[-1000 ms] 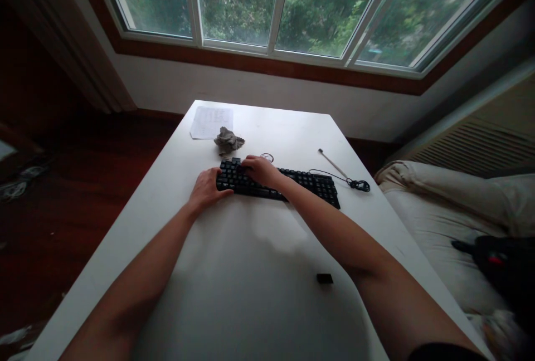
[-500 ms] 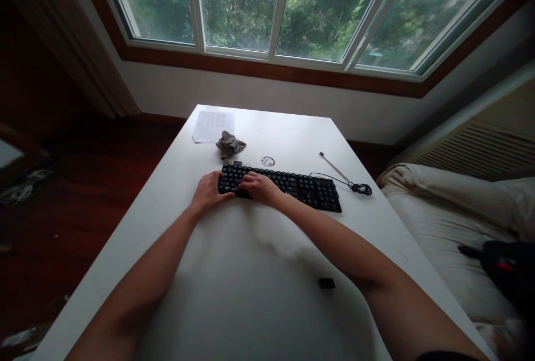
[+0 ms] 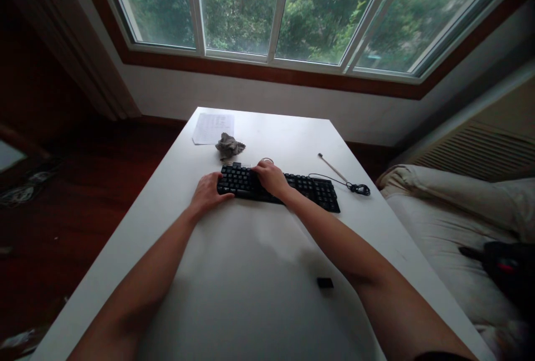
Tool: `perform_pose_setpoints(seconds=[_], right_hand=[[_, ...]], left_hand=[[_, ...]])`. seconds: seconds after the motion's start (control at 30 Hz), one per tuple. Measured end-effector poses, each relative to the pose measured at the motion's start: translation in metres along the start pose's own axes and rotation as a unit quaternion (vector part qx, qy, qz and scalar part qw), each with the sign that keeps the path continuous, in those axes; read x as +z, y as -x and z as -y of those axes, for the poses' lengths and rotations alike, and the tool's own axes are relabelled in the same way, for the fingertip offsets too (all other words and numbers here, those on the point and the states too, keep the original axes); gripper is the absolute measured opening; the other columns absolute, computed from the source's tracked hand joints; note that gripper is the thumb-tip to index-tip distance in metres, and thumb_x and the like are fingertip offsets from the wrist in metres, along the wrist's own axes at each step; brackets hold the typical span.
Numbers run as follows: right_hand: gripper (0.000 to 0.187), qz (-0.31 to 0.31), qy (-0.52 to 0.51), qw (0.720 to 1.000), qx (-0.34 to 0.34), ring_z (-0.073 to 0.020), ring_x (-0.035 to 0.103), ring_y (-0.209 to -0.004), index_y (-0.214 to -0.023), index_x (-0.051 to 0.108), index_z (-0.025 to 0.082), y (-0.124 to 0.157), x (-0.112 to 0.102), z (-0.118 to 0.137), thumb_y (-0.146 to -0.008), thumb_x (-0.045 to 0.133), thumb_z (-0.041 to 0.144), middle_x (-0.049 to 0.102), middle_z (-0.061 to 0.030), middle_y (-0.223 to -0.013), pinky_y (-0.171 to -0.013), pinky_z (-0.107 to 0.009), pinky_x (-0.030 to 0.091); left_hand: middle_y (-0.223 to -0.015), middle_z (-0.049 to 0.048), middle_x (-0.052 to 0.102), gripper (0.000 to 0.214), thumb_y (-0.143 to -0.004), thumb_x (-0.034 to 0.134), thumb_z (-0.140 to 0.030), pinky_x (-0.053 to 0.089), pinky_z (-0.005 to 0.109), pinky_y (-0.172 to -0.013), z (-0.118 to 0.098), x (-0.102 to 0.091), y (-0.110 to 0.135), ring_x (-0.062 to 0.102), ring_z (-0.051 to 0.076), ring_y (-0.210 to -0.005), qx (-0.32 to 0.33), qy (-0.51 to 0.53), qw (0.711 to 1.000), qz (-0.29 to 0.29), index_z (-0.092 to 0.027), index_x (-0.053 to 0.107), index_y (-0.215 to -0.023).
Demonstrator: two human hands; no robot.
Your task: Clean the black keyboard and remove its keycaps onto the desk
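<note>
A black keyboard lies across the white table. My left hand is closed on the keyboard's left end, thumb along its front edge. My right hand rests on the keys left of the middle. Its fingers are bent down over the far rows, and what is under the fingertips is hidden. The keyboard's black cable lies coiled past the right end.
A crumpled grey cloth and a sheet of paper lie at the far left of the table. A thin stick lies at the far right. A small black piece sits near my right forearm. A bed stands to the right.
My right hand moved from the keyboard's near left rows up and to the right, to the far rows. It now covers the small ring behind the keyboard. My left hand stayed put.
</note>
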State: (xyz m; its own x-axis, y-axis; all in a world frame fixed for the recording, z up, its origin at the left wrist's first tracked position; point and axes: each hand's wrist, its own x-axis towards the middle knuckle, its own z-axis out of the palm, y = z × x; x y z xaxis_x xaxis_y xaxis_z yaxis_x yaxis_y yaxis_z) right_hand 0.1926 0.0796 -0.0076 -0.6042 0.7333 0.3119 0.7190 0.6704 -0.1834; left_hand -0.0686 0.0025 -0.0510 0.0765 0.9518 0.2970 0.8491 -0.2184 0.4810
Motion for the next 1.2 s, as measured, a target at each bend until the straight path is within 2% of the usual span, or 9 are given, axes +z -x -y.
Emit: perform_pose_setpoints(seconds=[0.2,0.37,0.5,0.57,0.67,0.73,0.8,0.97,1.2], right_hand=[[0.03,0.03,-0.001,0.995,-0.096,-0.0223,0.057,-0.101,-0.119,0.073,0.021,0.022,0.01,0.005,-0.098,0.053,0.014,0.067,-0.0101,-0.105,-0.089,-0.033,0.048],[0.029,0.053,-0.057,0.982,-0.169,-0.0211,0.058,-0.094,-0.117,0.075,0.022,0.045,-0.005,0.004,-0.1,0.051,0.019,0.068,-0.0092,-0.098,-0.084,-0.032,0.048],[0.028,0.106,-0.169,0.963,-0.184,-0.0181,0.062,-0.094,-0.112,0.077,0.025,0.051,-0.022,-0.008,-0.098,0.054,0.017,0.07,-0.0065,-0.098,-0.087,-0.03,0.049],[0.026,0.128,-0.214,0.954,-0.167,-0.0163,0.064,-0.091,-0.112,0.077,0.025,0.048,-0.029,-0.018,-0.096,0.057,0.016,0.071,-0.0048,-0.099,-0.084,-0.028,0.05],[0.026,0.063,-0.188,0.977,-0.082,-0.0172,0.065,-0.09,-0.111,0.076,0.021,0.04,-0.028,-0.031,-0.093,0.058,0.014,0.071,-0.0055,-0.099,-0.084,-0.029,0.05],[0.027,-0.01,-0.118,0.993,-0.023,-0.0203,0.063,-0.097,-0.111,0.075,0.019,0.036,-0.022,-0.034,-0.093,0.056,0.011,0.07,-0.008,-0.102,-0.089,-0.033,0.049],[0.03,-0.035,-0.052,0.998,-0.004,-0.0226,0.059,-0.104,-0.114,0.074,0.019,0.035,-0.014,-0.032,-0.094,0.054,0.01,0.069,-0.0098,-0.107,-0.094,-0.036,0.048],[0.032,-0.006,0.02,0.999,-0.044,-0.024,0.056,-0.105,-0.12,0.072,0.02,0.047,-0.003,-0.021,-0.096,0.051,0.011,0.067,-0.0108,-0.107,-0.092,-0.036,0.05],[0.03,0.002,-0.013,0.993,-0.118,-0.0236,0.059,-0.097,-0.118,0.074,0.021,0.077,-0.009,-0.019,-0.1,0.051,0.018,0.07,-0.0107,-0.102,-0.089,-0.038,0.053]], left_hand=[[-0.119,0.011,0.063,0.067,-0.069,0.078,-0.06,0.047,0.05,-0.099,-0.001,0.001,0.001,0.058,0.036,-0.114,0.003,0.002,1.0,-0.006,-0.024,0.054,-0.12],[-0.118,0.011,0.064,0.068,-0.07,0.077,-0.061,0.047,0.05,-0.098,0.001,0.003,0.001,0.059,0.036,-0.113,0.002,0.008,1.0,-0.009,-0.024,0.053,-0.121],[-0.118,0.011,0.063,0.068,-0.07,0.077,-0.061,0.047,0.05,-0.098,0.0,0.002,0.002,0.058,0.035,-0.113,0.001,0.01,1.0,-0.003,-0.024,0.053,-0.122],[-0.118,0.0105,0.063,0.068,-0.07,0.077,-0.061,0.047,0.05,-0.098,0.0,0.001,0.001,0.058,0.035,-0.114,-0.005,0.007,1.0,-0.002,-0.024,0.053,-0.122],[-0.118,0.0102,0.063,0.068,-0.069,0.078,-0.061,0.047,0.049,-0.099,0.0,0.002,0.001,0.058,0.035,-0.114,-0.007,0.002,1.0,-0.005,-0.025,0.053,-0.121],[-0.118,0.0103,0.063,0.067,-0.07,0.077,-0.062,0.047,0.049,-0.099,-0.001,0.002,0.0,0.058,0.035,-0.113,-0.002,0.002,1.0,-0.004,-0.025,0.053,-0.121],[-0.118,0.0102,0.063,0.066,-0.071,0.077,-0.061,0.047,0.049,-0.099,-0.001,0.002,0.0,0.058,0.034,-0.113,0.001,0.004,1.0,-0.003,-0.025,0.053,-0.121],[-0.119,0.0101,0.063,0.067,-0.071,0.076,-0.061,0.047,0.048,-0.098,0.0,0.002,0.001,0.059,0.034,-0.113,0.006,0.004,1.0,-0.001,-0.025,0.052,-0.122],[-0.119,0.0099,0.063,0.069,-0.071,0.076,-0.062,0.047,0.048,-0.098,0.002,0.005,0.001,0.058,0.034,-0.113,0.008,-0.004,1.0,-0.003,-0.025,0.051,-0.124]])
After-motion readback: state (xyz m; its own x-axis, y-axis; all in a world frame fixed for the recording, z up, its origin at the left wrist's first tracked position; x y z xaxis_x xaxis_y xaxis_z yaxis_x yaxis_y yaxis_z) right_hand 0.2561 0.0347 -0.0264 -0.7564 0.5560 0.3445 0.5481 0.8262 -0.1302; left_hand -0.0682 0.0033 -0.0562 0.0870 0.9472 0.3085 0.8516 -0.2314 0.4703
